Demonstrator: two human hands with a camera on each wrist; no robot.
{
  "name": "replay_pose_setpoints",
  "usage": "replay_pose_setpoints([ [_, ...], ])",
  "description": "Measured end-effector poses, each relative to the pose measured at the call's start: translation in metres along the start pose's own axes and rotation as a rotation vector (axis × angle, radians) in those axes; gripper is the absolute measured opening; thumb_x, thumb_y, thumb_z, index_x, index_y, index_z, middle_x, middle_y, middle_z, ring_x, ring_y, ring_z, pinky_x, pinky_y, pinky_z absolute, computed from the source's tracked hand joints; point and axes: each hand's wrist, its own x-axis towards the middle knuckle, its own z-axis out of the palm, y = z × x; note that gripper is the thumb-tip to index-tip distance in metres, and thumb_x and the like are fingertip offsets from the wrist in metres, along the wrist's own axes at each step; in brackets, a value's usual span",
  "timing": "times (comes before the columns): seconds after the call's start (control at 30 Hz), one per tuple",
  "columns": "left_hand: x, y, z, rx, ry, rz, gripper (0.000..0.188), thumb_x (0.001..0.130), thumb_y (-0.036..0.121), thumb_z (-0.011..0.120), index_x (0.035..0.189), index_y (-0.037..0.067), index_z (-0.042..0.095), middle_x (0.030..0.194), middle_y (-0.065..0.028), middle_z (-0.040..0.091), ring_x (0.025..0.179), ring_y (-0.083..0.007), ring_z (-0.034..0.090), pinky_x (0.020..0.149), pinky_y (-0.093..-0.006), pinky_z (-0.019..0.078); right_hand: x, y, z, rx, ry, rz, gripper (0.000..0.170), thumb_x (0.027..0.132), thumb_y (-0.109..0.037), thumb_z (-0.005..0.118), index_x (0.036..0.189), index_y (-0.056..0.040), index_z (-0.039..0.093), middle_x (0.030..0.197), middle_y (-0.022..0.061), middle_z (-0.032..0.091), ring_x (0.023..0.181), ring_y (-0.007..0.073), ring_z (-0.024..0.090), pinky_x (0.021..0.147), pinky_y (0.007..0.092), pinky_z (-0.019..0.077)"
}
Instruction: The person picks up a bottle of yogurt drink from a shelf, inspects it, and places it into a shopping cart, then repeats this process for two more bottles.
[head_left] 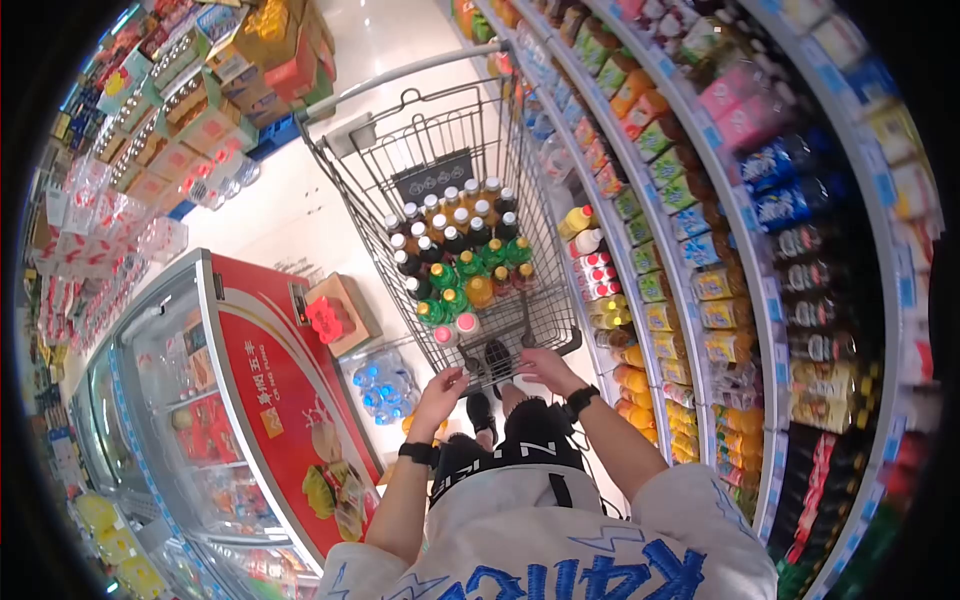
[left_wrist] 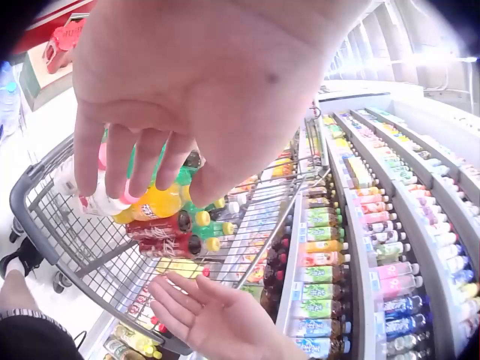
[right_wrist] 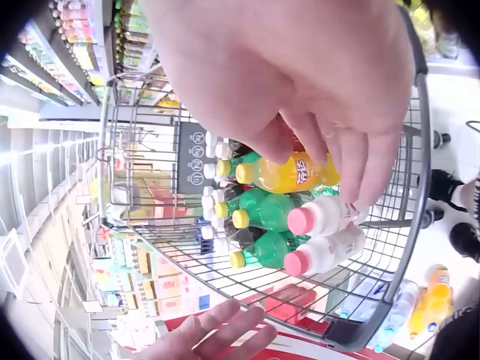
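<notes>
The left hand [head_left: 442,395] and right hand [head_left: 548,370] are at the near end of the shopping cart [head_left: 571,342]; each grip is loosely open, fingers uncurled, with hold of nothing. From the hands, two pink-capped white bottles [head_left: 466,323] stand inside the cart at 11 o'clock, an orange bottle [head_left: 480,292] at 12 o'clock beside green bottles [head_left: 470,266], and white-capped dark bottles [head_left: 454,241] beyond. A red-sided freezer [head_left: 268,345] is at 9 o'clock, a drinks shelf [head_left: 776,390] at 3 o'clock.

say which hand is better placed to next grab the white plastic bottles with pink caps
Probably the left hand: it's nearer those pink-capped bottles in the head view; the right hand is farther across. Both look empty.
</notes>
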Motion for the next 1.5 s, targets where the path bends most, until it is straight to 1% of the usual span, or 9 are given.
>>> replay_pose_setpoints([
  [0.1,-0.039,-0.003,0.003,-0.021,-0.004,0.052,0.047,0.091,0.028,0.065,0.123,-0.005,0.056,0.113,-0.0163,0.066,0.105,-0.0212,0.063,0.091,-0.0301,0.0480,-0.060,0.018,0.003,0.056,0.040,-0.122,0.034,0.097,-0.020,0.052,0.125,0.0001,0.052,0.120,0.0104,0.058,0.111,0.0290,0.060,0.091,0.0397,0.0523],
  [0.23,-0.071,-0.005,0.012,0.075,-0.045,0.101,0.046,0.091,0.028,0.065,0.122,-0.005,0.058,0.116,-0.0155,0.066,0.107,-0.0219,0.063,0.092,-0.0316,0.0479,-0.132,0.040,0.008,0.254,0.082,-0.228,0.040,0.096,-0.017,0.054,0.130,0.0037,0.048,0.125,0.0134,0.057,0.112,0.0299,0.060,0.093,0.0389,0.0515],
  [0.4,-0.087,0.021,0.050,0.178,-0.209,0.166,0.047,0.091,0.026,0.066,0.126,-0.004,0.057,0.120,-0.0141,0.064,0.110,-0.0206,0.060,0.093,-0.0321,0.0470,-0.201,0.059,-0.005,0.283,0.115,-0.338,0.045,0.097,-0.019,0.052,0.134,0.0043,0.044,0.133,0.0161,0.052,0.116,0.0311,0.058,0.096,0.0397,0.0490],
  [0.7,-0.129,0.122,0.168,0.287,-0.447,0.337,0.042,0.094,0.025,0.063,0.126,0.001,0.057,0.115,-0.0067,0.065,0.102,-0.0142,0.060,0.087,-0.0277,0.0469,-0.290,0.031,-0.075,0.191,0.343,-0.640,0.047,0.096,-0.026,0.058,0.134,0.0010,0.050,0.129,0.0109,0.058,0.115,0.0239,0.059,0.092,0.0328,0.0491],
  [0.8,-0.130,0.145,0.226,0.217,-0.589,0.365,0.037,0.095,0.020,0.062,0.126,0.001,0.056,0.117,-0.0068,0.064,0.104,-0.0134,0.060,0.090,-0.0279,0.0469,-0.350,0.019,-0.091,0.185,0.324,-0.812,0.040,0.096,-0.021,0.056,0.131,0.0003,0.054,0.128,0.0080,0.059,0.111,0.0198,0.061,0.089,0.0308,0.0497],
  [1.1,-0.176,0.247,0.395,0.141,-0.797,0.631,0.041,0.093,0.010,0.063,0.130,0.001,0.051,0.118,-0.0071,0.062,0.104,-0.0098,0.058,0.090,-0.0252,0.0463,-0.465,0.013,-0.166,0.330,0.323,-1.083,0.036,0.099,-0.016,0.052,0.131,0.0006,0.053,0.128,0.0113,0.060,0.111,0.0210,0.062,0.092,0.0319,0.0503],
  [1.2,-0.198,0.278,0.425,0.147,-0.817,0.717,0.040,0.094,0.008,0.060,0.131,-0.001,0.050,0.123,-0.0102,0.060,0.110,-0.0146,0.058,0.094,-0.0272,0.0464,-0.501,-0.001,-0.173,0.296,0.350,-1.156,0.033,0.100,-0.015,0.052,0.129,0.0007,0.054,0.125,0.0101,0.061,0.109,0.0199,0.062,0.092,0.0308,0.0504],
  [1.3,-0.217,0.314,0.448,0.094,-0.812,0.791,0.041,0.092,0.004,0.061,0.131,-0.001,0.050,0.121,-0.0086,0.060,0.107,-0.0109,0.057,0.089,-0.0232,0.0470,-0.533,-0.019,-0.176,0.195,0.380,-1.250,0.030,0.100,-0.013,0.051,0.127,0.0008,0.055,0.124,0.0089,0.062,0.108,0.0187,0.062,0.092,0.0300,0.0502],
  [1.5,-0.240,0.388,0.476,-0.006,-0.814,0.988,0.041,0.091,0.002,0.061,0.130,-0.002,0.050,0.124,-0.0101,0.058,0.114,-0.0134,0.055,0.092,-0.0248,0.0469,-0.580,-0.066,-0.167,0.067,0.386,-1.405,0.027,0.097,-0.004,0.054,0.123,0.0030,0.056,0.120,0.0100,0.062,0.108,0.0174,0.062,0.095,0.0310,0.0500],
])
